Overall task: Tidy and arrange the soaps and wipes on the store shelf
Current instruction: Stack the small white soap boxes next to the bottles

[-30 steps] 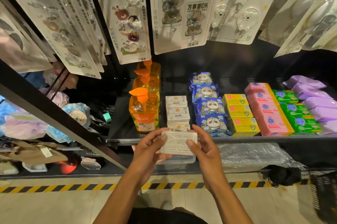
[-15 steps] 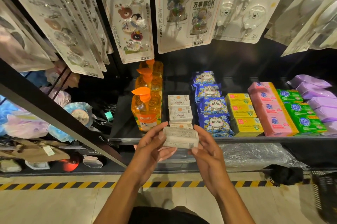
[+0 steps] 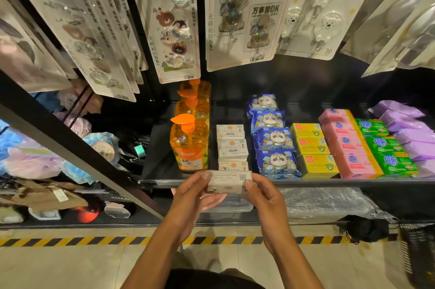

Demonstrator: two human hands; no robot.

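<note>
1. We pinch the white soap box (image 3: pixel 229 181) by its ends, left hand (image 3: pixel 193 197) and right hand (image 3: pixel 266 197) equally near.
2. Its long axis runs hand to hand; the row of matching boxes (image 3: pixel 231 145) lies just beyond the grip.

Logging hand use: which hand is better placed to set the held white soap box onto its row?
Probably the right hand. Both hands pinch the white soap box, but the tall orange pump bottle stands just beyond the left hand, while the panda packs lie low.
</note>
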